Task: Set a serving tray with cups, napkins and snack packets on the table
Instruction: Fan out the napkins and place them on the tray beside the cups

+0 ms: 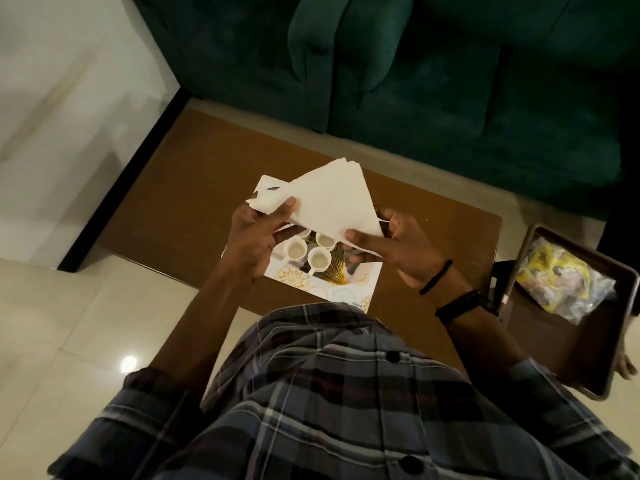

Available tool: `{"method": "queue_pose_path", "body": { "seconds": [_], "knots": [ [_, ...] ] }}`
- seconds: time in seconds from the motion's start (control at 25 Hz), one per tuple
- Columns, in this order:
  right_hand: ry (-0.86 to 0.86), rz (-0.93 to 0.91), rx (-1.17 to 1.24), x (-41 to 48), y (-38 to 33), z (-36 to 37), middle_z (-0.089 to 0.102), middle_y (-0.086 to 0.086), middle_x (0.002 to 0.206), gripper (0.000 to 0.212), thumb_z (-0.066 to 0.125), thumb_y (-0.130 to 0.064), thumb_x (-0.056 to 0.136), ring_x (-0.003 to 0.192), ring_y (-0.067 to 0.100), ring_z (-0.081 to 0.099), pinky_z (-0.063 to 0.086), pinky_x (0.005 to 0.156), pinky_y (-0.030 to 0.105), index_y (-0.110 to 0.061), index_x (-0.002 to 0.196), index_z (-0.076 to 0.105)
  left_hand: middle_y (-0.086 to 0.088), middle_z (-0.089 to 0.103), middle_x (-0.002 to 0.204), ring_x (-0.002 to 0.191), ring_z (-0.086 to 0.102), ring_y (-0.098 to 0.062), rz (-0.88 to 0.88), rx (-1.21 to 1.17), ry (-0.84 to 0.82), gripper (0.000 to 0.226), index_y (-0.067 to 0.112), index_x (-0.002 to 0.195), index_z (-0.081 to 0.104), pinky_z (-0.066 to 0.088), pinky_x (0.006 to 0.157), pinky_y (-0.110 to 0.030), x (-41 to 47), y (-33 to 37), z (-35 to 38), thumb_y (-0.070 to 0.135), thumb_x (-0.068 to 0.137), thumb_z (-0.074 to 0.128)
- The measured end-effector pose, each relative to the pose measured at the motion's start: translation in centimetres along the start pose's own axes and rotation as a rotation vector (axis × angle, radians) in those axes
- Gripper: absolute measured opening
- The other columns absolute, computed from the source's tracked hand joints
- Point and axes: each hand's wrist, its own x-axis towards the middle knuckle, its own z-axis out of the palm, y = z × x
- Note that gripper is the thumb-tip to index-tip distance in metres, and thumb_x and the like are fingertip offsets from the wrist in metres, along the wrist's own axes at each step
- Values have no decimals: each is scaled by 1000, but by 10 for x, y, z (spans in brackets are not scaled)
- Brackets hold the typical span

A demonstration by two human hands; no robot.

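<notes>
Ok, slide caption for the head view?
Both hands, left hand and right hand, hold napkins above cups on tray.

i'm seeing matt white paper napkins, soft and slightly creased. the table is looking like smooth brown wood with a dull sheen. the floor tiles are shining glossy. the sofa is showing plush green cloth, and the snack packets are glinting like crinkly plastic.
</notes>
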Motion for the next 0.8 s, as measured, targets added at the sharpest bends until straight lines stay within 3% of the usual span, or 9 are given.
{"method": "queue_pose_path", "body": {
  "seconds": [0.08,0.24,0.36,0.44,0.52,0.6,0.8],
  "knots": [
    [22,-8,-138,8,1,-4,74,1,103,33,77,-12,77,86,24,75,64,67,37,-18,106,62,0,72,107,99,72,-18,-13,155,-86,34,14,111,64,61,67,-29,11,6,-18,5,80,73],
    [26,-112,-507,32,4,-1,72,-4,101,31,76,-16,80,82,12,73,59,65,18,-14,109,66,-2,69,115,103,69,-20,-125,595,-288,63,24,124,61,62,77,-36,44,14,-45,18,66,85],
    [49,-140,-706,50,18,5,73,4,105,33,73,-17,82,86,23,72,57,74,16,-12,114,66,-2,72,107,94,68,-19,-65,939,-438,55,13,118,67,56,77,-17,67,2,-51,20,67,86],
    [74,-176,-812,65,36,7,72,10,109,30,70,-3,80,94,29,70,58,82,30,-10,110,69,-12,74,100,85,67,-21,68,1005,-433,35,2,104,73,52,70,-12,83,-13,-56,10,71,83],
    [67,-190,-907,82,59,9,69,12,117,38,60,11,75,106,33,65,54,86,42,-10,105,69,-20,73,102,92,68,-29,238,1067,-411,22,0,97,75,55,82,-29,101,-33,-67,-2,76,76],
    [94,-142,-991,106,85,10,65,10,123,44,55,11,75,109,35,62,53,85,42,-12,110,67,-22,72,102,97,68,-37,379,1132,-451,19,-3,96,74,55,87,-42,126,-54,-80,-4,77,71],
    [240,-141,-939,175,140,5,67,19,120,46,55,11,75,110,40,62,50,96,47,-2,117,65,-18,75,93,86,71,-36,464,1278,-474,18,0,93,73,56,77,-41,207,-101,-91,2,75,72]
  ]
}}
